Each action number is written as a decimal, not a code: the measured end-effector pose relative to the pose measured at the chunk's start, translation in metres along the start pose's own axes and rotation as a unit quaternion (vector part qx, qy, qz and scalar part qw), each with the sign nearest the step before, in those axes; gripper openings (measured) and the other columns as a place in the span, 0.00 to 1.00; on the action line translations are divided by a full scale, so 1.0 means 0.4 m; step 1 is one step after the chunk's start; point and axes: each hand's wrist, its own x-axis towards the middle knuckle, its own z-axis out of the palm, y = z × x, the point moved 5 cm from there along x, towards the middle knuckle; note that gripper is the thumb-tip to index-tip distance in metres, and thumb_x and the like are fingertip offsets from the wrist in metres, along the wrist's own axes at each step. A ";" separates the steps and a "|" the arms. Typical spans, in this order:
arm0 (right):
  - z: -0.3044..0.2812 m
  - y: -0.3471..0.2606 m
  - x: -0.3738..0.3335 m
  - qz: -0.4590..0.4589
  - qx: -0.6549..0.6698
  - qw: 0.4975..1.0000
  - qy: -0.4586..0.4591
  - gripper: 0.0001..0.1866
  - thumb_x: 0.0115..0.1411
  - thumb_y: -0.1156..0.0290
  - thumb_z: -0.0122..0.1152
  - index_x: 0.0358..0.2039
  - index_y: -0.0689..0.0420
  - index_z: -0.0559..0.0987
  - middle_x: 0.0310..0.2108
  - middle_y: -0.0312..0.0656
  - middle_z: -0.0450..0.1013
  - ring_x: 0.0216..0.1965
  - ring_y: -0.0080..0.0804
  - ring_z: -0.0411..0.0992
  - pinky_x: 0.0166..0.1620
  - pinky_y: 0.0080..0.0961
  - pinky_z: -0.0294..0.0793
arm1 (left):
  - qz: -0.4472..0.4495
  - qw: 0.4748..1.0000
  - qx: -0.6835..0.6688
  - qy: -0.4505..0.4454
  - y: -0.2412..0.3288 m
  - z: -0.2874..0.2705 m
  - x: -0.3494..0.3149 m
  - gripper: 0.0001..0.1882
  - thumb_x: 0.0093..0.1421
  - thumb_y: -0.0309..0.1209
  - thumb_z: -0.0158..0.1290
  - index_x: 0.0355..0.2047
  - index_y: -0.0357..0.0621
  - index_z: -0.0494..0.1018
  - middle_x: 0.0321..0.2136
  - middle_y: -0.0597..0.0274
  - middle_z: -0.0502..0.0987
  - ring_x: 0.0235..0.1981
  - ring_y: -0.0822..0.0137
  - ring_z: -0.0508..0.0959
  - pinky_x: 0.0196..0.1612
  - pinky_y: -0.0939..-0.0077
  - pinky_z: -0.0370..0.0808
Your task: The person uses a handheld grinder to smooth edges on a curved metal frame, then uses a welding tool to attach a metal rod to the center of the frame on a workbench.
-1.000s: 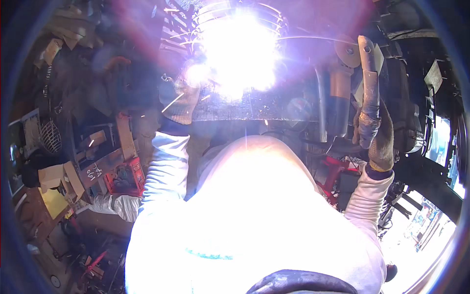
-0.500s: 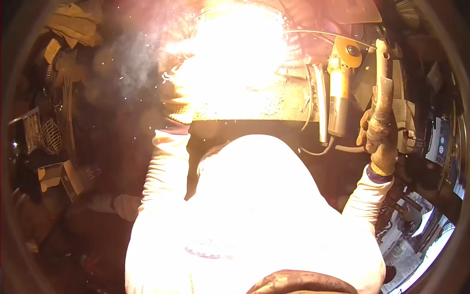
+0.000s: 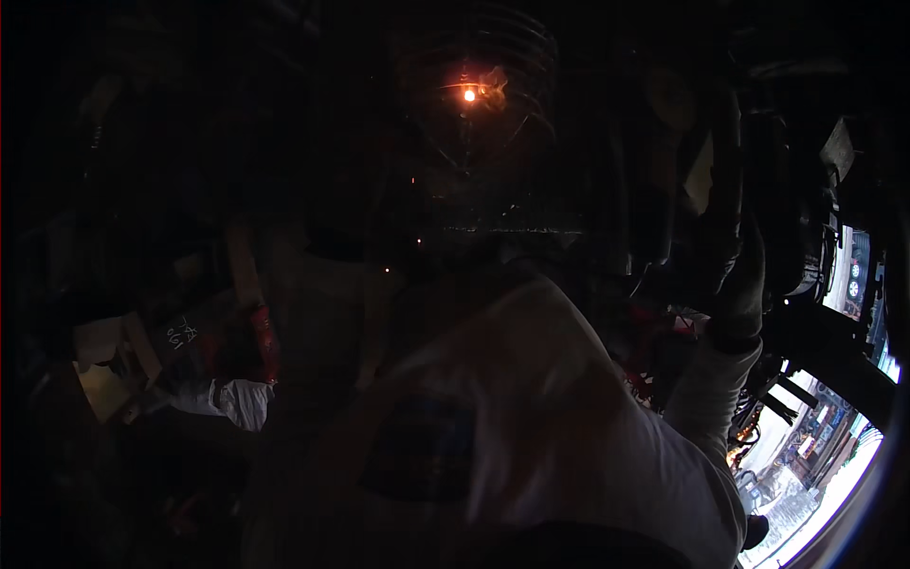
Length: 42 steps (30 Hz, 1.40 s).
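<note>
Most of the view is very dark. A small orange-hot spot (image 3: 469, 96) glows at the top middle, on a metal workpiece with curved, rib-like edges (image 3: 526, 43). On the right, my right hand (image 3: 744, 261) is a dim gloved shape at the end of a pale sleeve. It is closed round an electrode holder (image 3: 728, 142), which points away from me and shows only as a dark outline. Darkness hides my left hand and whatever it touches.
An angle grinder (image 3: 652, 223) lies faintly visible between the workpiece and my right hand. At the left stands an open cardboard box (image 3: 102, 365), with a red object (image 3: 264, 341) nearby. Bright daylight enters at the lower right. Pale cloth (image 3: 559, 398) fills the lower middle.
The blinding white arc has gone out, leaving a small glowing spot, and the picture has turned dark. A few sparks remain. My right hand has stayed in nearly the same place.
</note>
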 end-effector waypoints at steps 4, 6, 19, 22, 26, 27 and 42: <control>0.024 0.000 0.015 0.021 0.040 0.999 0.002 0.30 0.69 0.71 0.58 0.67 0.66 0.63 0.57 0.44 0.72 0.54 0.28 0.74 0.54 0.26 0.76 | -0.021 0.995 -0.010 0.095 -0.003 -0.001 -0.006 0.19 0.62 0.38 0.59 0.54 0.61 0.77 0.50 0.66 0.78 0.45 0.62 0.81 0.47 0.58 0.78; 0.040 0.000 0.017 0.035 0.114 0.993 -0.016 0.30 0.68 0.72 0.59 0.68 0.66 0.62 0.58 0.44 0.72 0.54 0.29 0.74 0.55 0.26 0.76 | -0.025 0.992 -0.014 0.120 -0.003 -0.010 -0.006 0.19 0.61 0.38 0.60 0.54 0.62 0.77 0.49 0.66 0.78 0.45 0.63 0.81 0.46 0.58 0.78; 0.038 0.008 0.025 0.124 0.039 0.990 0.057 0.26 0.69 0.71 0.58 0.66 0.63 0.67 0.54 0.41 0.75 0.50 0.26 0.76 0.55 0.27 0.75 | 0.030 0.994 0.060 0.090 0.001 -0.006 0.010 0.14 0.59 0.35 0.62 0.46 0.62 0.81 0.42 0.77 0.78 0.31 0.70 0.82 0.27 0.68 0.78; 0.084 -0.023 0.031 0.052 -0.066 0.995 0.060 0.26 0.69 0.71 0.58 0.66 0.63 0.67 0.55 0.41 0.75 0.52 0.27 0.74 0.57 0.28 0.74 | -0.035 0.991 0.107 0.078 -0.022 0.045 -0.027 0.14 0.61 0.37 0.61 0.47 0.58 0.81 0.43 0.74 0.80 0.32 0.69 0.82 0.31 0.69 0.80; 0.094 -0.038 0.032 0.055 -0.134 0.987 0.066 0.26 0.71 0.67 0.56 0.66 0.63 0.67 0.54 0.41 0.75 0.51 0.26 0.74 0.56 0.26 0.72 | -0.034 0.998 0.029 0.052 -0.018 0.014 -0.003 0.14 0.61 0.37 0.61 0.48 0.58 0.81 0.45 0.72 0.80 0.36 0.68 0.81 0.36 0.67 0.79; 0.078 -0.032 0.033 0.076 -0.138 0.985 0.068 0.26 0.72 0.67 0.55 0.66 0.63 0.67 0.53 0.40 0.75 0.50 0.26 0.74 0.55 0.25 0.72 | -0.024 0.998 0.028 0.053 -0.012 0.001 -0.002 0.14 0.61 0.37 0.61 0.48 0.58 0.80 0.45 0.72 0.80 0.37 0.67 0.81 0.37 0.67 0.78; 0.005 0.012 -0.033 0.107 0.531 0.834 -0.107 0.19 0.76 0.58 0.42 0.53 0.58 0.74 0.32 0.35 0.74 0.29 0.20 0.73 0.30 0.17 0.72 | -0.002 1.000 0.019 0.020 0.001 -0.016 0.018 0.16 0.62 0.35 0.59 0.51 0.56 0.80 0.52 0.67 0.77 0.51 0.61 0.77 0.53 0.62 0.74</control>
